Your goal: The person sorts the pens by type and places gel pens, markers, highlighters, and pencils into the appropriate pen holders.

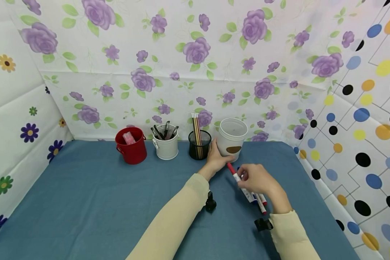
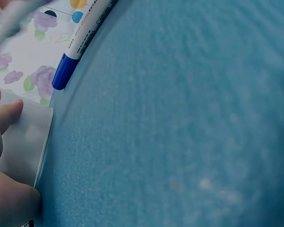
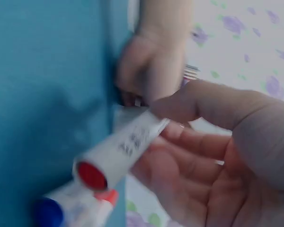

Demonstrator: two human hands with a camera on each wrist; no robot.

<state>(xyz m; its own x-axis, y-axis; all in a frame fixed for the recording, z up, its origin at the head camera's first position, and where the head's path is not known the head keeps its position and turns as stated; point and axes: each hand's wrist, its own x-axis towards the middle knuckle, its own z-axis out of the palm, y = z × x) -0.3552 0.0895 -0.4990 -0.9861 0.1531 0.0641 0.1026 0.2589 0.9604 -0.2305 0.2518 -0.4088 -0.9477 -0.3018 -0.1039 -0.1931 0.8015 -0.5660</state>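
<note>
My left hand (image 1: 215, 159) grips the lower side of a white plastic cup (image 1: 234, 133) with a brown oval patch, thumb across its front. In the left wrist view the fingers (image 2: 9, 113) lie against the cup wall. Just to the right, my right hand (image 1: 257, 178) pinches a red-capped whiteboard marker (image 3: 123, 149) between thumb and fingers, tilted, its cap close to the cup's base. Beneath that hand, several more markers (image 1: 261, 207) with red or blue ends lie on the cloth. A blue-capped marker (image 2: 85, 35) shows in the left wrist view.
Left of the cup, in a row, stand a black mesh holder (image 1: 192, 148) with pencils, a white bucket (image 1: 167, 148) with black pens and a red bucket (image 1: 134, 153) holding a pink item. A blue cloth (image 1: 100, 202) covers the table; patterned sheets (image 1: 169, 94) enclose its back and sides.
</note>
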